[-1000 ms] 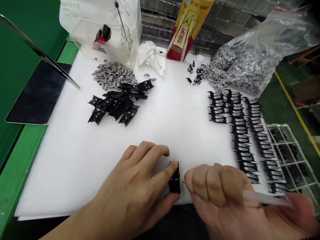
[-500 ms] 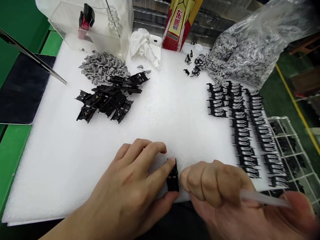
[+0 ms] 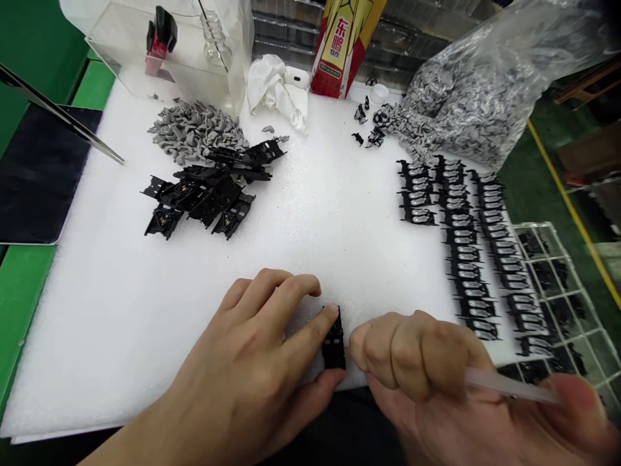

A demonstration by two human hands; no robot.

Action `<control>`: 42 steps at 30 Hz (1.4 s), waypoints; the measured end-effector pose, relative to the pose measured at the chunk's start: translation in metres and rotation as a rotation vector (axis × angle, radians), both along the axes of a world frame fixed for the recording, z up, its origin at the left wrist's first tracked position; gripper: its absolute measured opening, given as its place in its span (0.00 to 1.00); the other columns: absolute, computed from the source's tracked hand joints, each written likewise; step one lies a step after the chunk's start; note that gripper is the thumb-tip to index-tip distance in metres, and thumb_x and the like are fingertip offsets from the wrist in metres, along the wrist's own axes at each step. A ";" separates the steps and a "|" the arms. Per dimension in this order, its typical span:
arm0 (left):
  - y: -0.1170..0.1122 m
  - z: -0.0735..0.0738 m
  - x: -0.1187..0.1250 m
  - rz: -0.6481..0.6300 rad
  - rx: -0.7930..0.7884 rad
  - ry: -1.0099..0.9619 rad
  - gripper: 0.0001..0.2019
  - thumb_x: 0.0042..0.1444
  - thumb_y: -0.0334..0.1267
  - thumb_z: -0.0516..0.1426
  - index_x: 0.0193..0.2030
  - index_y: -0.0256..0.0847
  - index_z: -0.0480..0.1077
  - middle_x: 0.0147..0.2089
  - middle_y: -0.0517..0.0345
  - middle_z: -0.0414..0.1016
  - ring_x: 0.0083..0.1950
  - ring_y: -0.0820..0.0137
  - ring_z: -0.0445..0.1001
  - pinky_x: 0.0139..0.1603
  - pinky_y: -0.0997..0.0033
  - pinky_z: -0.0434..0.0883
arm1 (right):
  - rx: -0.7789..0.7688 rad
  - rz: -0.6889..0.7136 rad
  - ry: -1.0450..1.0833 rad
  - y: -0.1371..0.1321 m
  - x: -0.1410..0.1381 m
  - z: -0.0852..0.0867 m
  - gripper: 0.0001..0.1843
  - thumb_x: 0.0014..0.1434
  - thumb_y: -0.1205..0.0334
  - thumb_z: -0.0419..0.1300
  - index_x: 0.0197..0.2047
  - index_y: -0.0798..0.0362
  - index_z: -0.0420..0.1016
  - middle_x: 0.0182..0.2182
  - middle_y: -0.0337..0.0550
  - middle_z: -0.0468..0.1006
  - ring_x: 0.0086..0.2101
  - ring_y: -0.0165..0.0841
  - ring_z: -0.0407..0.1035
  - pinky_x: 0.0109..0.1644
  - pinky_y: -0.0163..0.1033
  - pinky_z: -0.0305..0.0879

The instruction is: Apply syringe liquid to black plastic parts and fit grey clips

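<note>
Item, one single black part (image 3: pixel 334 353), lying on the white counter (image 3: pixel 354 252) near its front edge: my left hand (image 3: pixel 257 349) is pinching it end to end between index finger and thumb, the other fingers arching loosely. Item, one translucent stick (image 3: pixel 509 384): my right hand (image 3: pixel 427 369) is gripping it, fingers curling pressed together just beside that part. Also lying beyond: one pile of black parts (image 3: pixel 206 197), one grey heap (image 3: pixel 198 133), and, rightward, several dark rows (image 3: pixel 463 252).
</note>
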State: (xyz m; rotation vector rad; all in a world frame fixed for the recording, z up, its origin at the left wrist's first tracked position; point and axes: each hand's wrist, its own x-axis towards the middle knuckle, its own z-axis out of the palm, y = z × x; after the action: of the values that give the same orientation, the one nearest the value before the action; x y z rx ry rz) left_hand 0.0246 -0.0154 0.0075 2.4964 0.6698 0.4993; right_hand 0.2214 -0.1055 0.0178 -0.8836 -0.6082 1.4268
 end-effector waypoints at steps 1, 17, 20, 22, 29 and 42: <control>0.000 0.000 0.000 0.002 0.000 -0.006 0.19 0.67 0.42 0.62 0.62 0.40 0.75 0.61 0.43 0.72 0.55 0.51 0.70 0.49 0.47 0.72 | -0.005 -0.013 0.016 0.000 0.000 0.000 0.33 0.65 0.30 0.55 0.24 0.49 0.55 0.20 0.36 0.56 0.26 0.35 0.57 0.35 0.48 0.60; -0.001 0.000 0.000 0.001 0.008 -0.014 0.19 0.67 0.41 0.62 0.62 0.39 0.76 0.62 0.42 0.72 0.56 0.50 0.70 0.49 0.46 0.71 | 0.036 -0.022 0.037 -0.003 -0.002 -0.004 0.33 0.65 0.28 0.52 0.25 0.49 0.55 0.22 0.35 0.56 0.27 0.35 0.56 0.36 0.48 0.58; -0.001 0.000 0.000 0.006 0.010 -0.018 0.18 0.67 0.41 0.62 0.62 0.39 0.76 0.61 0.42 0.72 0.56 0.50 0.70 0.49 0.46 0.71 | -0.015 -0.001 0.070 -0.004 -0.001 -0.004 0.32 0.65 0.32 0.57 0.24 0.48 0.56 0.22 0.35 0.57 0.28 0.35 0.57 0.38 0.49 0.58; -0.001 -0.001 -0.001 0.006 0.012 -0.014 0.19 0.67 0.41 0.62 0.62 0.39 0.75 0.61 0.42 0.72 0.56 0.50 0.70 0.48 0.47 0.71 | -0.002 -0.006 0.075 -0.005 -0.001 -0.003 0.32 0.64 0.31 0.57 0.25 0.48 0.56 0.22 0.35 0.57 0.28 0.35 0.57 0.38 0.49 0.58; -0.001 0.000 0.000 0.003 0.022 -0.005 0.18 0.67 0.42 0.62 0.61 0.40 0.75 0.61 0.42 0.73 0.56 0.50 0.70 0.48 0.48 0.70 | -0.031 0.018 0.082 -0.006 0.002 -0.004 0.32 0.62 0.31 0.59 0.24 0.48 0.56 0.23 0.36 0.59 0.29 0.36 0.58 0.39 0.51 0.58; -0.005 -0.002 0.001 0.033 0.071 0.009 0.18 0.67 0.43 0.62 0.60 0.40 0.76 0.62 0.43 0.73 0.57 0.49 0.71 0.49 0.49 0.68 | -0.046 -0.006 0.047 -0.010 0.002 0.000 0.32 0.62 0.31 0.60 0.24 0.48 0.57 0.24 0.36 0.61 0.30 0.37 0.61 0.39 0.51 0.59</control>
State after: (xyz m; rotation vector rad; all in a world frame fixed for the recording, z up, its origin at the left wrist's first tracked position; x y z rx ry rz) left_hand 0.0255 -0.0207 0.0060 2.5586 0.7099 0.5328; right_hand 0.2233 -0.1158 0.0174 -0.8847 -0.5388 1.4566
